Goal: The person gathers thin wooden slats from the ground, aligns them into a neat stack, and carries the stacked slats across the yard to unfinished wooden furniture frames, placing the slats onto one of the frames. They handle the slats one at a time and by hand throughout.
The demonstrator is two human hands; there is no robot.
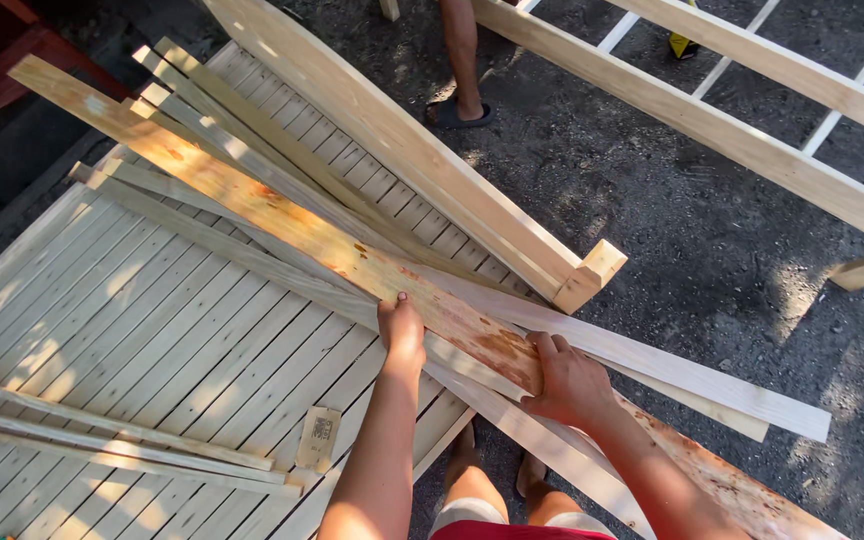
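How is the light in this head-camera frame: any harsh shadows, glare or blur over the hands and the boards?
Head view: hard sunlight, dappled shadows across the slatted panel and the ground; bright patches on the stained plank, not washed out. Left hand and right hand are sharp, with no motion blur. Top left corner falls into deep shade; straight rails bow slightly near the edges.

A single head-worn view looks steeply down from close above the left hand (401, 333) and right hand (567, 380). It faces forward over the stained plank (282, 215) beyond the fingers; the person's knees lie under the wrists, dark ground right of the fingers.
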